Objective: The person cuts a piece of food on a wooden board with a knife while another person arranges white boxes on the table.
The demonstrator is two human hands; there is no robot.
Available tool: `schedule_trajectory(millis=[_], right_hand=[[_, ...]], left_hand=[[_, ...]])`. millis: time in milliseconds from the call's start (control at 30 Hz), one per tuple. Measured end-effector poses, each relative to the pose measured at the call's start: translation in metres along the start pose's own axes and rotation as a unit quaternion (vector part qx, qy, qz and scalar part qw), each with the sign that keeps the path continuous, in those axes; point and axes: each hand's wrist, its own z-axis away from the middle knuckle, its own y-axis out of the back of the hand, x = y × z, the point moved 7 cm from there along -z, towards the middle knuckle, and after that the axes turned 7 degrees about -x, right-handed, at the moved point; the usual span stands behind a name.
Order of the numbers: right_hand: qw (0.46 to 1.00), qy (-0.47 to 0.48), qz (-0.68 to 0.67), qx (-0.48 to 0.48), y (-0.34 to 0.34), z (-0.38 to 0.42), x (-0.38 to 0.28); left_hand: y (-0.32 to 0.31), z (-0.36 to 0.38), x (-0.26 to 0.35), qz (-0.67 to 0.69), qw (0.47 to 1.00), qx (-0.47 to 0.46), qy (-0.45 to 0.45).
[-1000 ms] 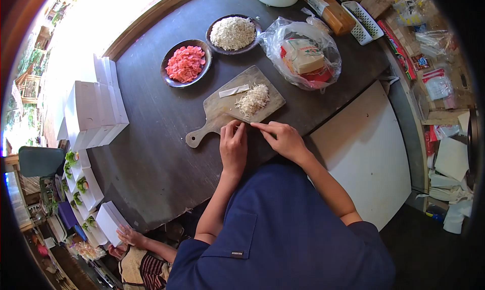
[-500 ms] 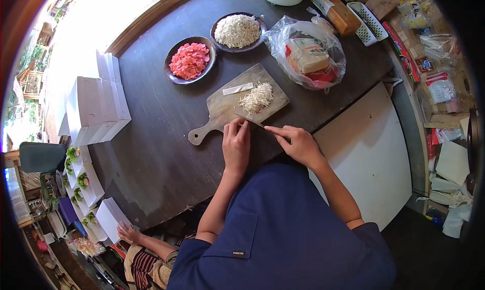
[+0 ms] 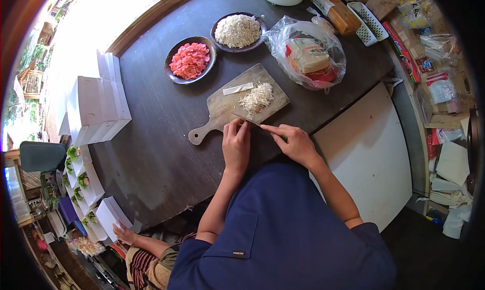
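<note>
My right hand (image 3: 293, 143) grips a knife (image 3: 256, 123), its thin blade lying across the near edge of a wooden cutting board (image 3: 222, 110). Beside the blade, my left hand (image 3: 236, 146) has its fingers bunched together at the board's edge; whatever they press on is hidden beneath them. A heap of pale thin shreds (image 3: 256, 98) lies on the board's right half. Near the far edge of the board rests a flat white strip (image 3: 238, 89).
Beyond the board stand a bowl of pink slices (image 3: 189, 60), a bowl of pale shreds (image 3: 237, 31) and a plastic bag with packages (image 3: 309, 55). White boxes (image 3: 96, 108) are stacked at left. Another person's hand (image 3: 124, 233) touches a white box (image 3: 112, 216) at lower left.
My right hand has shifted slightly left with the knife. My left hand stays almost in place. The other person's hand has moved a little up and left on the white box.
</note>
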Motion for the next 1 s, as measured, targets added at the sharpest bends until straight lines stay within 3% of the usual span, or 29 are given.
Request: schedule_trajectory(millis=[300, 500, 667, 1000], right_hand=[[0.999, -0.030, 0.019, -0.012, -0.009, -0.005, 0.004], [0.998, 0.035, -0.046, 0.030, -0.004, -0.021, 0.002], [1.000, -0.010, 0.000, -0.020, 0.005, -0.002, 0.004], [0.999, -0.025, 0.005, -0.028, -0.006, -0.009, 0.007]], left_hand=[[0.000, 0.000, 0.003, -0.019, 1.000, 0.004, -0.010], [-0.001, 0.001, 0.001, -0.016, 1.000, -0.001, -0.008], [0.000, 0.001, 0.001, -0.018, 1.000, 0.005, -0.011], [-0.002, 0.001, -0.001, -0.010, 1.000, -0.006, -0.013]])
